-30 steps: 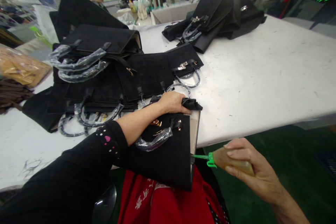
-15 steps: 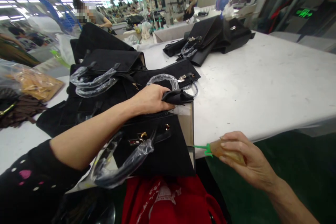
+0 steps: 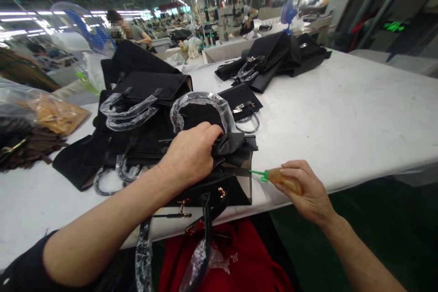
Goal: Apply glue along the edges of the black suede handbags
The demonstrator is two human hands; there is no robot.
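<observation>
- While the left hand [image 3: 190,157] is clamped over the folded top flap of one black handbag [image 3: 227,189], the right hand [image 3: 306,191] is closed around one small amber bottle [image 3: 285,179].
- Count: two hands, one bottle, one bag in work, two heaps of black bags on the white table [image 3: 342,114]: near heap [image 3: 143,114] just behind the left hand, far heap [image 3: 273,54] by the back edge. The bags overlap, so I can't count them per heap.
- The bottle's green nozzle [image 3: 259,174] points left at the bag's right side panel. The tip is at the panel's top edge; contact can't be told.
- The bag sits at the near table edge, its front hanging over towards a red cloth [image 3: 239,260] below. One plastic-wrapped handle [image 3: 201,98] arcs up just behind the left hand; a second handle hangs off the edge.
- The right hand and bottle are just right of the bag, over the table's near edge.
- Room: the table to the right of the bag is wide and bare. The left side is crowded by the near heap and a clear sack of tan pieces [image 3: 54,114].
</observation>
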